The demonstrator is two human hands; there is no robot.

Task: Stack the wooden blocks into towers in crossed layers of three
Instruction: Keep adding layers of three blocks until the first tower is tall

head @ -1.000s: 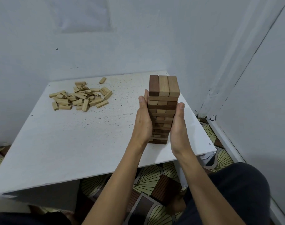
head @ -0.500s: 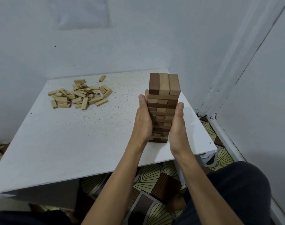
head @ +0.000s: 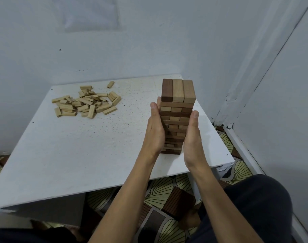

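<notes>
Now both hands are pressed flat against a tall tower of wooden blocks point(head: 177, 111), one on each side. The left hand point(head: 154, 131) lies along the tower's left face with its fingers straight and together, the fingertips reaching up to just under the top layer. The right hand point(head: 192, 135) lies along the opposite face in the same way, its palm turned inward and its fingers straight, with the thumb tip showing a little lower than the left hand's fingertips. Neither hand curls round anything; they only press on the stack between them. The tower stands upright on the white table point(head: 83, 155), close to the near right corner, its layers crossing one another and mixing dark and pale wood. The top layer point(head: 178, 90) rises above the fingertips and holds three blocks side by side, the dark one over the left hand and two paler ones toward the right hand. Well away from the left hand, far off to its left and farther back on the table, lies a loose heap of pale blocks point(head: 84, 104), with one stray block point(head: 110, 84) just beyond it. Below the forearms, past the table's near edge, a patterned floor covering point(head: 160, 192) shows.
</notes>
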